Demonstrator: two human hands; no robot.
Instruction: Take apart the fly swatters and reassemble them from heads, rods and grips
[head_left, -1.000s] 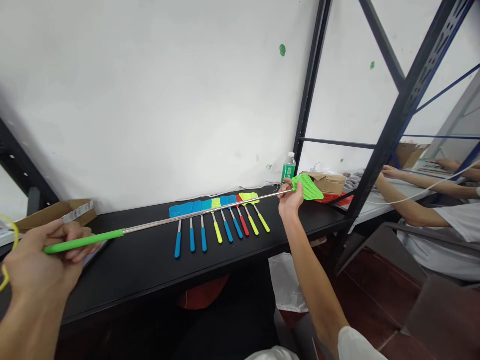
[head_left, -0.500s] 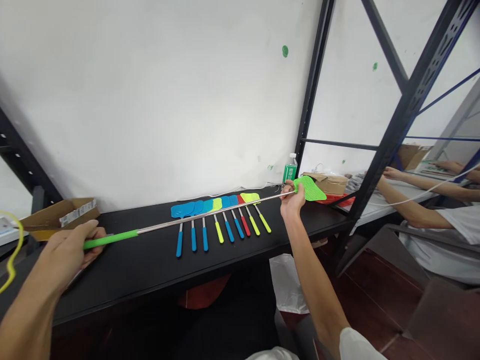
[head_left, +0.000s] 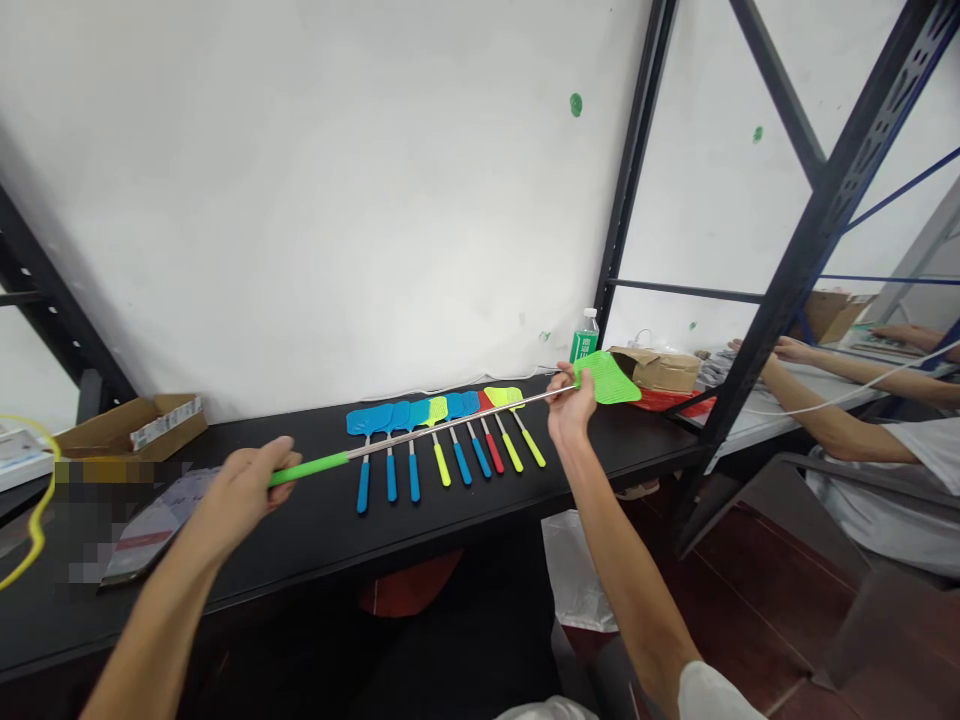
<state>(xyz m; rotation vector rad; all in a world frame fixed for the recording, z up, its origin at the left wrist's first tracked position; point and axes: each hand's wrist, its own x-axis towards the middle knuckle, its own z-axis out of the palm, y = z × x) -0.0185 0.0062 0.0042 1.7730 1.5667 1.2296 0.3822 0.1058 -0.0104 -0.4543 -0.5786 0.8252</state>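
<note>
A green fly swatter [head_left: 609, 378] with a telescopic metal rod stretches between my two hands above the table. My left hand [head_left: 244, 490] is closed around its green handle. Near the swatter's head, my right hand [head_left: 570, 400] grips the upper end of the rod. Below the rod, several fly swatters lie in a row with their heads overlapping: blue ones [head_left: 367, 420] at the left, a yellow one [head_left: 442, 465] and more blue in the middle, then a red one [head_left: 493, 452] and yellow ones [head_left: 532, 448] at the right.
On the black table [head_left: 300, 560], an open cardboard box [head_left: 176, 425] and a flat printed packet [head_left: 161, 515] stand at the left. A green-labelled bottle [head_left: 585, 338] and a brown paper package [head_left: 664, 368] are at the back right. A black metal post [head_left: 787, 270] rises before a co-worker's arms [head_left: 817, 400].
My left hand has moved right towards my right hand, and the rod between them looks shorter. The swatter's head has shifted slightly left. The printed packet now shows more fully.
</note>
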